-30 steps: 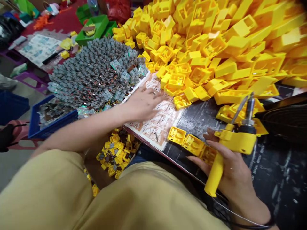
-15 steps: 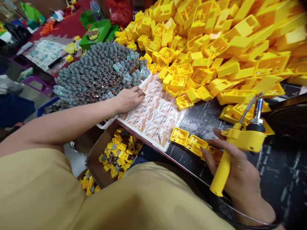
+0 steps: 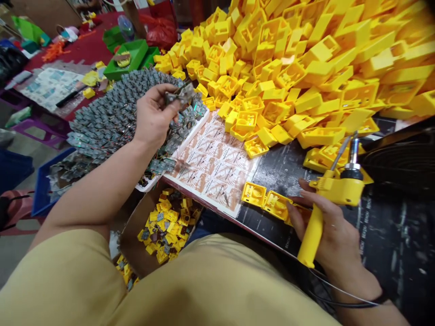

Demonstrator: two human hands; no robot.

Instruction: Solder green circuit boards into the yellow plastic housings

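My left hand is raised over a large heap of grey circuit boards with wires, pinching a small grey circuit board between thumb and fingers. My right hand is wrapped round a yellow soldering gun, whose metal tip and thin feed tube point up and away. Thumb and fingers of that hand also reach the near end of a row of open yellow plastic casings lying on the black table top. The casing at that end is partly hidden by the fingers.
A big pile of yellow casings covers the table's back and right. Patterned paper lies before me. Below the edge stands a cardboard box of yellow parts. Green trays, a blue bin and a dark coil stand around.
My left hand has lifted from the near edge of the board heap and moved up and left, now showing a circuit board in its fingers. My right hand keeps the soldering gun almost in place.
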